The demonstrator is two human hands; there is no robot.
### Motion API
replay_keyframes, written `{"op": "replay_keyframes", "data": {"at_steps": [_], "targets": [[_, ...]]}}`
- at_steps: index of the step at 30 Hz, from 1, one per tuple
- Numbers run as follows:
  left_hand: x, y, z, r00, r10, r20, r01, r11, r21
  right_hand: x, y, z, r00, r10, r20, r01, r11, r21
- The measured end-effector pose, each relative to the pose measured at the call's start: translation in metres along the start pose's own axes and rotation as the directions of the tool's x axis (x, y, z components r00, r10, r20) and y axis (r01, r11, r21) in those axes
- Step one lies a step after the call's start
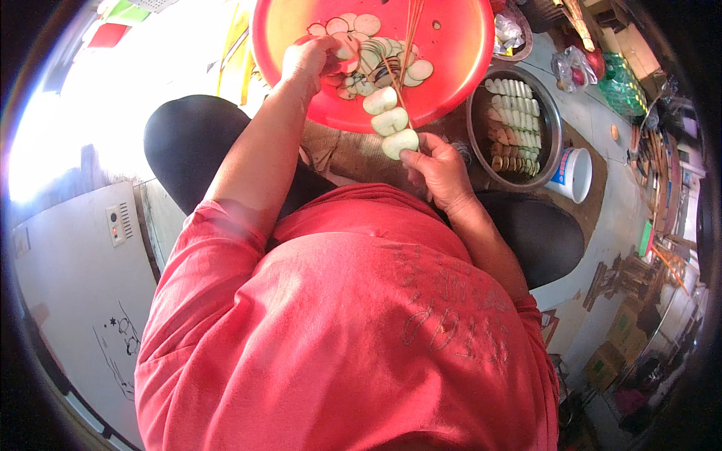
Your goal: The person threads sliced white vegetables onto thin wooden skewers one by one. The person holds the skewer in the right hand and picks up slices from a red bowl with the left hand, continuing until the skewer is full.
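A large red plastic basin [457, 93] stands before me, with many thin round vegetable slices [366, 56] and several thin wooden skewers [413, 34] in it. My left hand [310, 59] reaches over the basin's left part, its fingers on a pale slice [345, 46]; whether it lifts the slice I cannot tell. Just outside the near rim, my right hand [439, 169] grips the lower end of a skewer that carries pale green slices [389, 121]. Its thumb presses on the lowest slice. The upper end of this skewer points into the basin.
To the right, a round metal bowl [557, 135] holds rows of skewered slices [514, 121]. Beside it a white plastic bucket [578, 175] lies tilted. Farther right are plastic bags [572, 67], a green net bag [620, 84] and wooden pieces. A white appliance [73, 270] stands at left.
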State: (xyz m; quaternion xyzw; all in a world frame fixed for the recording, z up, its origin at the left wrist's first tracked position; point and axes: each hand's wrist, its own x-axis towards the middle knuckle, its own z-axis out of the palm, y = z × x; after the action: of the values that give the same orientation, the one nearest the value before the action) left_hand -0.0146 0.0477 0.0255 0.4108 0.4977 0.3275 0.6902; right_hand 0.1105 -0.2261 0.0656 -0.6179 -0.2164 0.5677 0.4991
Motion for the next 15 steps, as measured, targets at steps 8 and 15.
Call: {"op": "replay_keyframes", "data": {"at_steps": [8, 15], "targets": [[0.0053, 0.0057, -0.0014, 0.991, -0.131, -0.020, 0.121, 0.957, -0.263, 0.0002, -0.0003, -0.0001, 0.998, 0.020, 0.053, -0.019, 1.000, -0.018], [0.0130, -0.0003, -0.0044, 0.999, -0.034, 0.031, 0.042, 0.938, -0.344, 0.0000, -0.0002, -0.0022, 0.992, 0.068, 0.102, -0.069, 0.998, 0.012]]}}
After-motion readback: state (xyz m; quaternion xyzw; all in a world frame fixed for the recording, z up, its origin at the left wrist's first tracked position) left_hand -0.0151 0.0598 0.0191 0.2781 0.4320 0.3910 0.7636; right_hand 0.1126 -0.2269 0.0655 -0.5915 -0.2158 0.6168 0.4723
